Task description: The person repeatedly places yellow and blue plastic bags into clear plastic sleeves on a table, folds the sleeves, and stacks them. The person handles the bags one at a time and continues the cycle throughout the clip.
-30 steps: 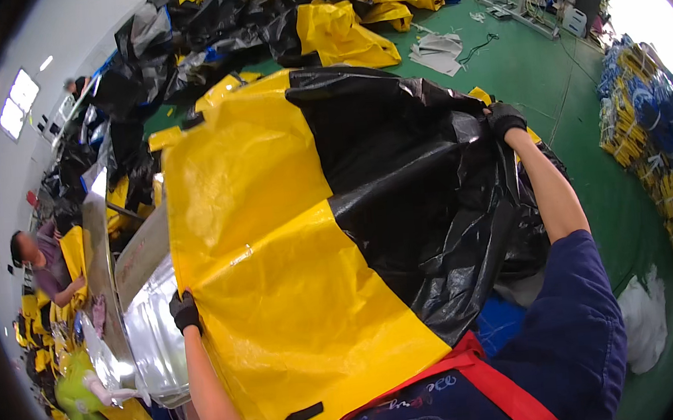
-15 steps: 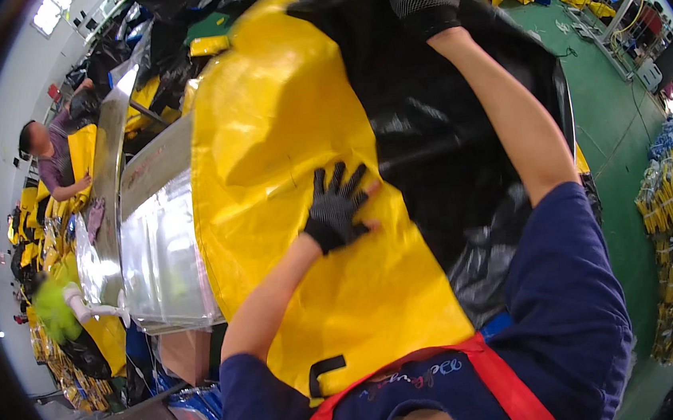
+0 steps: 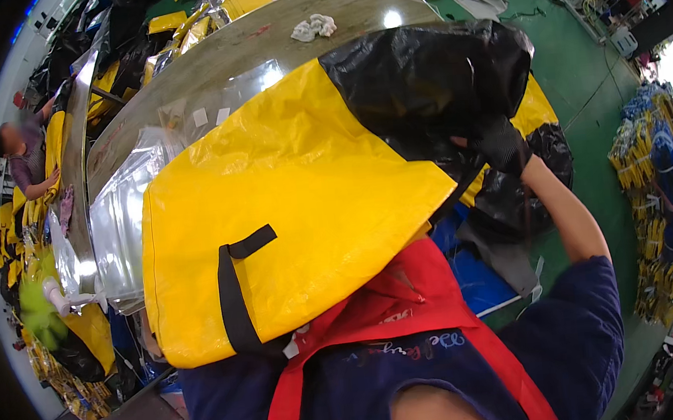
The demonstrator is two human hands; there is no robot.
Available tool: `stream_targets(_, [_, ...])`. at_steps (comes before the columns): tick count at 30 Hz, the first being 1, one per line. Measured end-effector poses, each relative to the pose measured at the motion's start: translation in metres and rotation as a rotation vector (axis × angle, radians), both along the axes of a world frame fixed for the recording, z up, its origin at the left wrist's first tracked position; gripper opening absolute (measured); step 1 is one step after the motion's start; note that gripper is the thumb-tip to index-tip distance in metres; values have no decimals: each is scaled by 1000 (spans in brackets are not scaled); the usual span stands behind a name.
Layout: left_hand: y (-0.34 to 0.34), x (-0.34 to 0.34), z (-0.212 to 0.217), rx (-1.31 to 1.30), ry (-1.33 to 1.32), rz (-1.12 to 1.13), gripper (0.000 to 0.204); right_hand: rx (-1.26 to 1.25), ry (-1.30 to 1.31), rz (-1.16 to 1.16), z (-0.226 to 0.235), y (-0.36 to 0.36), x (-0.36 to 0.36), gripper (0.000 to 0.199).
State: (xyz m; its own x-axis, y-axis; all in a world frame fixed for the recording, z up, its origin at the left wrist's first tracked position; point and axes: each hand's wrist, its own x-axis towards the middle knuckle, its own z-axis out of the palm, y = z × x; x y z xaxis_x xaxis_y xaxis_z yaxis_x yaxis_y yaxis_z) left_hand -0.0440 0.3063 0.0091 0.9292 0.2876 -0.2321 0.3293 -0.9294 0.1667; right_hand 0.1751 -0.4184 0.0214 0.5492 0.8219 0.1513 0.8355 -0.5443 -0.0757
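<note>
A large yellow and black tarpaulin bag [image 3: 296, 205] lies slantwise in front of me, with its yellow end reaching left and toward my chest. The black end [image 3: 421, 74] bulges and folds over at the far right. On the yellow face a black webbing strap [image 3: 230, 291] shows, bent at its upper end. My right hand [image 3: 503, 147], in a dark knit glove, is closed on the black material at the right side. My left hand is out of sight, with the yellow sheet covering where the left forearm would be.
Under the bag stands a worktable [image 3: 204, 65] with clear plastic sheets [image 3: 124, 204] and a crumpled white cloth [image 3: 313, 28]. More yellow and black material [image 3: 537, 120] hangs at its right. Bundled yellow and blue goods [image 3: 664, 197] line the right. A co-worker [image 3: 24, 157] handles yellow material at the left.
My right hand has come down and nearer from the far edge, folding the black part over. The yellow part has swung left and lifted, and my left hand has gone from view.
</note>
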Motion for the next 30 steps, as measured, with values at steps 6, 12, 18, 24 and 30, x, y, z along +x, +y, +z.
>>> stream_targets(6, [19, -15, 82, 379, -99, 187, 46, -443, 146, 92, 84, 18, -16, 54])
stream_targets(12, [-253, 20, 54, 170, -155, -432, 79, -78, -333, -385, 95, 60, 51, 82])
stream_targets(18, [-247, 48, 28, 227, 317, -308, 70, -107, -109, -566, -28, 59, 68, 89])
stream_targets(24, [-390, 114, -3, 120, -317, -686, 83, 214, -134, -359, 12, 66, 24, 74])
stream_targets(30, [-383, 129, -14, -49, -319, -860, 75, 179, -123, -10, -20, 15, -87, 59])
